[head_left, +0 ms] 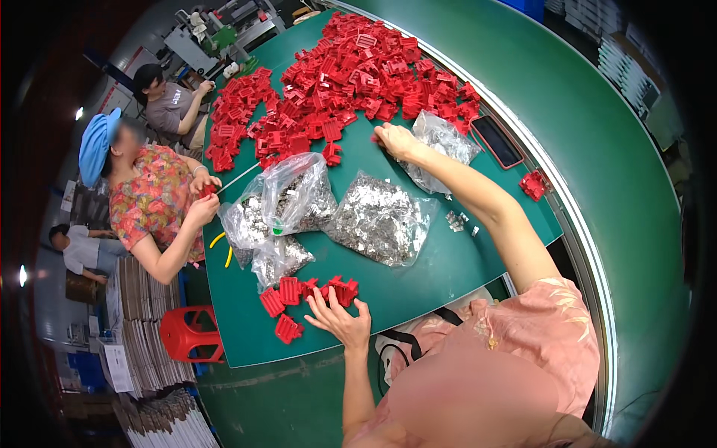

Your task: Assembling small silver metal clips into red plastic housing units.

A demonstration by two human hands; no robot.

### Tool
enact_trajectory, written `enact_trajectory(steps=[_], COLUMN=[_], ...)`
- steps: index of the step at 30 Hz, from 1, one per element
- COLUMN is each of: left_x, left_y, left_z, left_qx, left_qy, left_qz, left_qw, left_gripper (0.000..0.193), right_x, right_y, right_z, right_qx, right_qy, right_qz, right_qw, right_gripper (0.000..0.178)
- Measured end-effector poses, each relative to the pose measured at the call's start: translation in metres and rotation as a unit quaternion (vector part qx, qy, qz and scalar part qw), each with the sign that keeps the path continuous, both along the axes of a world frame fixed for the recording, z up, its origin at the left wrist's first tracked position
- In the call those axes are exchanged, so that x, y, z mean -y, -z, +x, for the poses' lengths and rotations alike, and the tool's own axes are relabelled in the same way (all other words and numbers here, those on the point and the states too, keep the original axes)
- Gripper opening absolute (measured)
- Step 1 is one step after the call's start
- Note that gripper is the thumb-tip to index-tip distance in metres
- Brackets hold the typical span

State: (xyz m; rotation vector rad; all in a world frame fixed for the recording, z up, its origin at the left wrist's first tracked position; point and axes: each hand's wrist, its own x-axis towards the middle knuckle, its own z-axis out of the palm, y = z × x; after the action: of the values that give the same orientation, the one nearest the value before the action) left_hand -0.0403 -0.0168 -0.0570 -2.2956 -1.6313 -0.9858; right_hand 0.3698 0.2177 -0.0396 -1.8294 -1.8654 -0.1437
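- A co-worker [153, 201] at the far left edge of the counter [418, 284] holds a small red piece [208, 190] up between both hands, close to the chest, seemingly to work on it.
- Just right of that, 2 or more clear plastic bags of small silvery metal parts [280, 209] stand with their mouths open, so the parts are easy to reach.
- The left hand [337, 319] lies flat with fingers spread on a small cluster of red plastic parts [299, 293] at the near edge; it grips nothing.
- A flatter bag of metal parts [381, 220] lies mid-counter.
- The right hand [396, 140] reaches out to the rim of the big red pile [351, 71], fingers curled; whether it has hold of a piece I cannot tell.
- A dark phone [497, 142] lies at the right edge.
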Motion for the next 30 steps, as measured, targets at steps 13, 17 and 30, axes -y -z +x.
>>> enact_trajectory(steps=[13,17,30], left_x=[0.013,0.018,0.040], left_y=[-0.043,-0.051,0.003], left_z=[0.089,0.105,0.098], left_qx=[0.259,0.405,0.335], left_qy=[0.270,0.303,0.344], left_qz=[-0.142,-0.299,-0.298], left_qw=[0.916,0.809,0.825], left_gripper=[0.071,0.090,0.069], right_x=[0.205,0.246,0.277], right_y=[-0.044,-0.022,-0.020], right_z=[-0.078,-0.089,-0.080], right_qx=[-0.786,-0.811,-0.355], right_qy=[-0.233,-0.222,-0.062], right_qz=[-0.248,-0.222,-0.125], right_qw=[0.516,0.493,0.924], right_gripper=[0.025,0.028,0.016])
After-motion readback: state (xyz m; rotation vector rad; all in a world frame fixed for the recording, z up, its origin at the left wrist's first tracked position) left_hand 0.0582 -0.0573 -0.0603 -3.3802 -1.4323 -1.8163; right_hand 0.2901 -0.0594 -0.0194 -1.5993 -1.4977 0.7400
